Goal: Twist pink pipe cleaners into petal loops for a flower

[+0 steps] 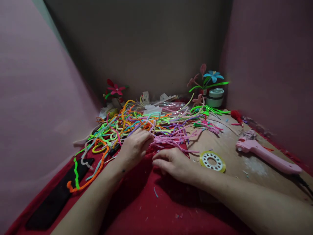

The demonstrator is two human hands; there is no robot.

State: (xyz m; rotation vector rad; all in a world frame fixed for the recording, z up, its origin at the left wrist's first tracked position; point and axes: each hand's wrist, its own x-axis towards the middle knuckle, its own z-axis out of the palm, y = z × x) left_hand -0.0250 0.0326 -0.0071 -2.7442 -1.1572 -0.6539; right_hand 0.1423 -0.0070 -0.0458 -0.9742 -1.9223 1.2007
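Note:
A tangled heap of many-coloured pipe cleaners (127,122) lies in front of my hands. My left hand (135,145) is at the near edge of the heap, its fingers curled beside pale pink pipe cleaners (168,138). Whatever is between those fingertips is hidden. Just to the right and a little nearer, my right hand (172,163) is low over the red cloth (137,202), fingers bent together and thumb close to them. I cannot make out anything in its grip. The hands are a short gap apart.
Right of my hands, a yellow tape roll (212,161) and a pink glue gun (266,155) lie on a brown board (230,137). A black flat piece (56,199) is at the left. Behind the heap stand fuzzy flowers (214,76) and a pale lidded jar (215,97).

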